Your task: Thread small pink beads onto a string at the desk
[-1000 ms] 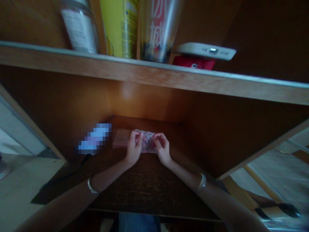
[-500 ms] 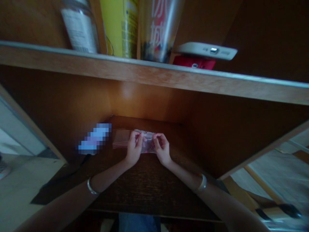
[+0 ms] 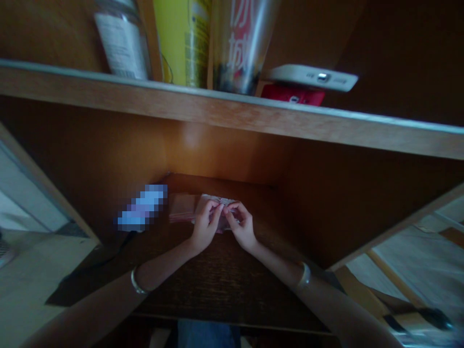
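A small clear plastic bag [image 3: 224,223] with pinkish marks lies over the dark wooden desktop, between my two hands. With thumb and fingers pinched, my left hand [image 3: 203,231] grips its upper edge near the middle. My right hand [image 3: 244,231] pinches the same edge just to the right, fingertips almost touching those of the left. The fingers cover much of the bag, so its contents are hard to make out. Just left of my left hand rests a flat, pale pinkish stack [image 3: 181,209], perhaps of thin sheets or bags.
A pixelated bright object [image 3: 143,209] stands at the left wall of the nook. On the shelf [image 3: 232,108] above are a labelled jar [image 3: 123,46], a yellow container [image 3: 181,43], a clear cup [image 3: 237,48], and a white device [image 3: 315,77] on a red box [image 3: 293,95].
Both hands have moved closer together along the bag's upper edge, fingertips now nearly meeting. The bag looks more bunched and hidden. The view has shifted very slightly.
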The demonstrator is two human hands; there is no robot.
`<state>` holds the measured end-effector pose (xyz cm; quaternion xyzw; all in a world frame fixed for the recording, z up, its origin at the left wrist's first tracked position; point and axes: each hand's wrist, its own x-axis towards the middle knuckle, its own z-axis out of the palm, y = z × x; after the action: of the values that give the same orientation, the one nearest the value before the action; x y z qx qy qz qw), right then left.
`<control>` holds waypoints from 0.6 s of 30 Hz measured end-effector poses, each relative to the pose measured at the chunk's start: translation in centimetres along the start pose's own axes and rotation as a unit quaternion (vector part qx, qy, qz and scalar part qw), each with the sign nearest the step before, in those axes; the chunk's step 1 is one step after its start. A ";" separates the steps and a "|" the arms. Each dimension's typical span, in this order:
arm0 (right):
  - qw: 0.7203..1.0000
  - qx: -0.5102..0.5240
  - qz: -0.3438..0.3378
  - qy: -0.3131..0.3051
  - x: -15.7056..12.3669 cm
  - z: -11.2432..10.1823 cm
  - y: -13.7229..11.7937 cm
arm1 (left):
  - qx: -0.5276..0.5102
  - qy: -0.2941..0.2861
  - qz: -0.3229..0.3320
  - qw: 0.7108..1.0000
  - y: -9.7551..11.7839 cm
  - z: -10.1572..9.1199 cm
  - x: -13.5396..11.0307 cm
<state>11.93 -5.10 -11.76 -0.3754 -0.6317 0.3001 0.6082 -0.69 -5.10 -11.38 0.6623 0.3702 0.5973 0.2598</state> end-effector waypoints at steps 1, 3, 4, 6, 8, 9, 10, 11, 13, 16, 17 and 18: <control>1.000 0.002 0.002 -0.004 0.0 0.0 -0.1 | 0.002 0.000 0.000 1.000 -0.1 0.0 0.0; 1.000 0.008 0.003 -0.005 -0.1 0.1 -0.3 | 0.007 0.000 0.004 1.000 -0.2 0.0 0.0; 1.000 0.010 0.003 -0.005 -0.1 0.1 -0.4 | 0.009 -0.002 0.007 1.000 -0.2 0.0 0.0; 1.000 0.009 0.003 -0.003 -0.1 0.2 -0.5 | 0.013 -0.003 0.013 1.000 -0.3 0.0 0.0; 1.000 0.005 0.004 0.000 -0.1 0.2 -0.5 | 0.017 0.000 0.016 1.000 -0.3 0.0 0.0; 1.000 0.004 0.004 0.000 -0.1 0.2 -0.5 | 0.019 0.002 0.018 1.000 -0.3 0.0 0.0; 1.000 0.004 0.004 0.000 -0.1 0.2 -0.5 | 0.021 0.003 0.018 1.000 -0.3 0.0 0.0; 1.000 0.005 0.003 0.000 -0.1 0.2 -0.4 | 0.022 0.004 0.017 1.000 -0.2 0.0 0.0; 1.000 0.007 0.004 -0.001 -0.1 0.3 -0.4 | 0.026 0.003 0.015 1.000 -0.3 0.0 0.0; 1.000 0.004 0.006 0.000 -0.1 0.3 -0.4 | 0.031 0.007 0.013 0.999 -0.4 0.0 0.0; 1.000 0.003 0.004 0.000 -0.1 0.3 -0.4 | 0.031 0.008 0.013 0.999 -0.4 0.0 0.0; 1.000 0.001 0.002 -0.001 -0.1 0.3 -0.5 | 0.029 0.008 0.013 0.999 -0.5 0.0 0.0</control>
<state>11.55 -5.41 -11.46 -0.3754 -0.6311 0.3025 0.6076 -0.76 -4.79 -11.74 0.6696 0.3811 0.5946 0.2297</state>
